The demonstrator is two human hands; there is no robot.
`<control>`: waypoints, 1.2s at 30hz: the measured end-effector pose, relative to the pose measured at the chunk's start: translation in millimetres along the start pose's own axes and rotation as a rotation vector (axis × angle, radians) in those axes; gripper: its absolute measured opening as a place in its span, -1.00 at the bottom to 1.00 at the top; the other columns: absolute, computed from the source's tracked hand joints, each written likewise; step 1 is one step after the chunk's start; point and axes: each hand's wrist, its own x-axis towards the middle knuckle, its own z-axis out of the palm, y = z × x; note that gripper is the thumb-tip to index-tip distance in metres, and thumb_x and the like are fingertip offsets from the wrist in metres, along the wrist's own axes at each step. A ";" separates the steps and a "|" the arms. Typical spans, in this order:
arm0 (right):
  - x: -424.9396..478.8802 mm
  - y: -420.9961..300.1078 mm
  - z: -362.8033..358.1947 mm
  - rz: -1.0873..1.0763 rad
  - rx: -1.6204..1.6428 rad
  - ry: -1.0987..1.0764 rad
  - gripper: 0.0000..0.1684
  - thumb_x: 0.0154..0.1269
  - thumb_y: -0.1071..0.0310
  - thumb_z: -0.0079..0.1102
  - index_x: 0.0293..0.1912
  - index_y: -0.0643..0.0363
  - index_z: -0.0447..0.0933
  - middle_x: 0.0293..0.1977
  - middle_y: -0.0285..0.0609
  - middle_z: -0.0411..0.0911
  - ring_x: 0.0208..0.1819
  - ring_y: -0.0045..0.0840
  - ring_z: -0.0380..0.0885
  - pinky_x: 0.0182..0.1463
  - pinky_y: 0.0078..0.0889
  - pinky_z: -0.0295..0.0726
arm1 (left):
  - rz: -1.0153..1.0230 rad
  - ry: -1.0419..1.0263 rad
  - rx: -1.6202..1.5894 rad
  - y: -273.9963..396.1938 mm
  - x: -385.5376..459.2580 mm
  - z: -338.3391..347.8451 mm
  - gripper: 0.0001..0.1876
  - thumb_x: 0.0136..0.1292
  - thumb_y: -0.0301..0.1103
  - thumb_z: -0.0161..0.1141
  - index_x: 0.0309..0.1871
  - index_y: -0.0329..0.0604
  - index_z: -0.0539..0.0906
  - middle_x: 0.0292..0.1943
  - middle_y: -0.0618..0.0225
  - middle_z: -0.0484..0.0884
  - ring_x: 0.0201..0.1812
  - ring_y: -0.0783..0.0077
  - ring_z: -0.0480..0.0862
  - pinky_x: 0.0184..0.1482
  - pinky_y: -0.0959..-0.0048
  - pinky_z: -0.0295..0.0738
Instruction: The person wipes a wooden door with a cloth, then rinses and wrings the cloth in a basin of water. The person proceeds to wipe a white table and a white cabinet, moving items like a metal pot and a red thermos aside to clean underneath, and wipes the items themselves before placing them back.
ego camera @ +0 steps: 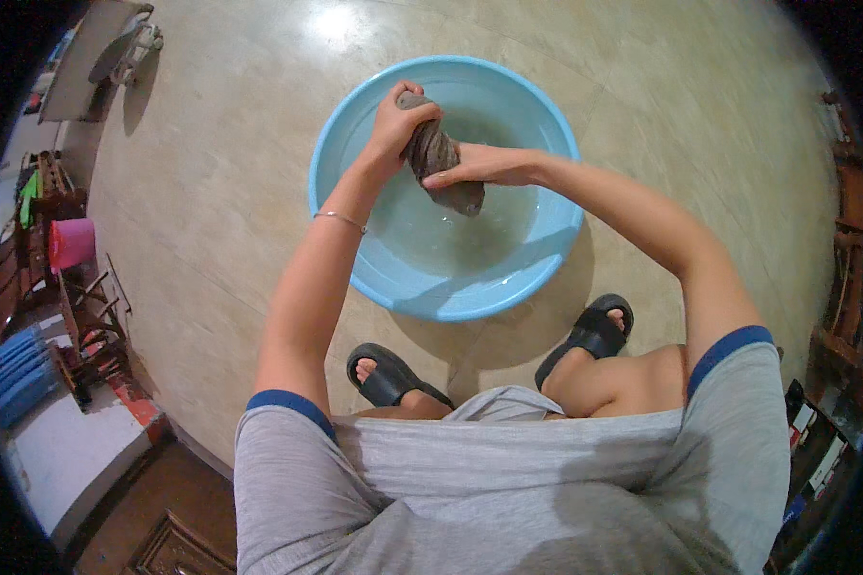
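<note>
A twisted, wet grey-brown cloth (435,154) is held over a round light-blue plastic basin (442,307) of cloudy water (431,237). My left hand (401,122) grips the upper end of the cloth, fingers wrapped round it. My right hand (467,164) closes round its lower part, with the thumb across the front. Below that hand, the cloth's loose end hangs above the water.
The basin stands on a tiled floor (223,180), just ahead of my feet in black slide sandals (388,377). At the far left are a pink bucket (72,244), wooden furniture and a folded blue item (20,370). Wooden furniture (852,194) lines the right edge.
</note>
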 end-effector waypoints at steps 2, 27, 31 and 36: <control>-16.2 -0.8 -10.1 -0.024 0.353 -0.193 -0.08 0.08 -0.35 0.15 0.21 0.16 0.29 0.16 -0.15 0.39 0.21 -0.44 0.35 0.25 -0.33 0.36 | 0.005 -0.173 -0.190 27.8 -13.0 6.1 -0.69 0.02 -0.54 0.21 -0.22 -0.02 0.35 -0.30 0.43 0.38 -0.33 0.56 0.47 -0.30 0.54 0.49; -37.7 -68.4 20.7 0.061 0.594 -0.274 -0.36 0.14 0.24 0.35 0.15 0.11 0.27 -0.20 -0.30 0.49 -0.21 -0.64 0.54 -0.23 -0.51 0.64 | -0.123 -0.318 -0.322 77.7 -28.2 9.5 -0.76 0.12 -0.40 0.23 -0.25 -0.03 0.37 -0.38 0.47 0.38 -0.38 0.60 0.45 -0.33 0.61 0.46; -27.3 -53.6 20.9 0.111 0.414 -0.052 -0.59 0.12 0.27 0.33 -0.09 0.15 0.38 -0.27 -0.29 0.50 -0.26 -0.67 0.52 -0.31 -0.57 0.59 | -0.195 -0.065 -0.117 61.7 -19.7 19.9 -0.70 0.06 -0.42 0.31 -0.26 -0.01 0.37 -0.49 0.41 0.46 -0.51 0.51 0.53 -0.50 0.51 0.48; -3.8 -15.2 26.2 0.063 0.129 0.257 -0.60 -0.02 0.26 0.36 -0.19 0.17 0.46 -0.35 -0.27 0.54 -0.35 -0.57 0.57 -0.34 -0.49 0.58 | 0.009 0.153 0.307 19.7 0.3 26.4 -0.66 -0.16 -0.44 0.28 -0.25 -0.22 0.44 -0.52 0.22 0.53 -0.55 0.38 0.53 -0.50 0.34 0.42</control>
